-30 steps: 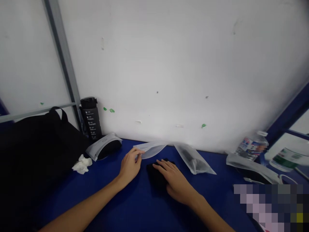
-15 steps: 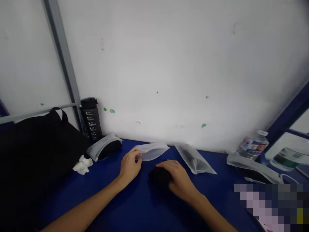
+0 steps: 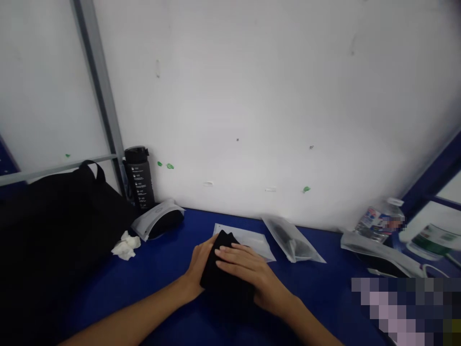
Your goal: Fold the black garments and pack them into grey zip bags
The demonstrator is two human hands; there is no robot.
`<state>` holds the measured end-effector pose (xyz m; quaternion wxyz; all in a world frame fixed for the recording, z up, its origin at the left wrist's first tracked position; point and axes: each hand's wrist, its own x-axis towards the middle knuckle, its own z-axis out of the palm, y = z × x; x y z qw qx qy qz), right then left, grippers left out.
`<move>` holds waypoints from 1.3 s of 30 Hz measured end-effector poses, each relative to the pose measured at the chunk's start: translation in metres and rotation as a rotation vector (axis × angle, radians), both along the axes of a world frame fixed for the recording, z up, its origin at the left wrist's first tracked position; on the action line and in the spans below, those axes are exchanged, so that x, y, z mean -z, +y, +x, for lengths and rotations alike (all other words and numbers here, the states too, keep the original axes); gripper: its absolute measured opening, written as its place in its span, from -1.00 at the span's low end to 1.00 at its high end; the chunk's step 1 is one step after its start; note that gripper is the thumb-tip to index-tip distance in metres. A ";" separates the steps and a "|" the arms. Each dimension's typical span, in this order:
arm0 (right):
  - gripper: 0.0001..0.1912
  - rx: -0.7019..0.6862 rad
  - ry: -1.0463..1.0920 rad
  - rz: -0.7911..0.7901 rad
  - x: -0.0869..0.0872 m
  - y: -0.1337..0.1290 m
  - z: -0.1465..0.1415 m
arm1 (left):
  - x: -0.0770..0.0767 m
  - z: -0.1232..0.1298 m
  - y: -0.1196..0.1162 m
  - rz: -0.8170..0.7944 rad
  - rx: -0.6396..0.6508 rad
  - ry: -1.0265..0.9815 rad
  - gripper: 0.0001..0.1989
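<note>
The left hand (image 3: 199, 268) cups the near side of a folded black cloth (image 3: 223, 271) while the right hand (image 3: 245, 271) presses flat across its top, fingers together, so both hands hold it. The cloth sits on a blue table (image 3: 162, 250), overlapping the near edge of a flat clear zip bag (image 3: 250, 241). Another bag (image 3: 292, 240), with something dark inside, lies just right.

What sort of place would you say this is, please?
It looks like a packing bench, perhaps in a small workroom: a blue-topped table, frosted zip bags holding dark items, and a white panel wall framed in metal.
</note>
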<state>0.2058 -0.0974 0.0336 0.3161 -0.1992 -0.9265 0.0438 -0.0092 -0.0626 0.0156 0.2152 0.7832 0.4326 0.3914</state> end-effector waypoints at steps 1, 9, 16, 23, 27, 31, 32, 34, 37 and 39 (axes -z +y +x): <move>-0.41 -0.014 -0.027 -0.060 0.001 0.003 -0.001 | 0.000 0.000 0.002 -0.027 -0.022 -0.007 -0.83; -0.15 0.084 -0.105 -0.272 0.008 0.018 0.007 | 0.005 -0.002 0.012 0.050 0.012 0.028 -0.56; -0.03 0.272 -0.141 -0.312 0.011 0.021 0.011 | 0.017 0.005 0.010 0.138 -0.029 0.053 -0.36; -0.10 0.674 -0.250 -0.268 0.013 0.015 -0.003 | 0.013 0.011 0.000 0.190 0.073 0.114 -0.32; -0.24 0.922 -0.363 -0.270 0.010 0.004 -0.020 | 0.011 0.012 -0.003 0.191 0.144 0.131 -0.28; -0.33 0.981 -0.458 -0.296 0.005 -0.004 -0.028 | 0.007 0.010 -0.006 0.206 0.231 0.124 -0.23; -0.33 0.958 -0.485 -0.298 0.005 -0.004 -0.027 | 0.006 0.010 -0.008 0.213 0.250 0.125 -0.21; -0.32 0.857 -0.507 -0.300 0.007 -0.002 -0.021 | 0.004 0.009 -0.010 0.229 0.277 0.144 -0.18; -0.29 0.610 -0.422 -0.322 0.012 0.007 -0.006 | 0.002 0.008 -0.012 0.252 0.298 0.189 -0.16; -0.30 0.486 -0.358 -0.348 0.015 0.012 0.002 | 0.001 0.009 -0.012 0.280 0.315 0.205 -0.18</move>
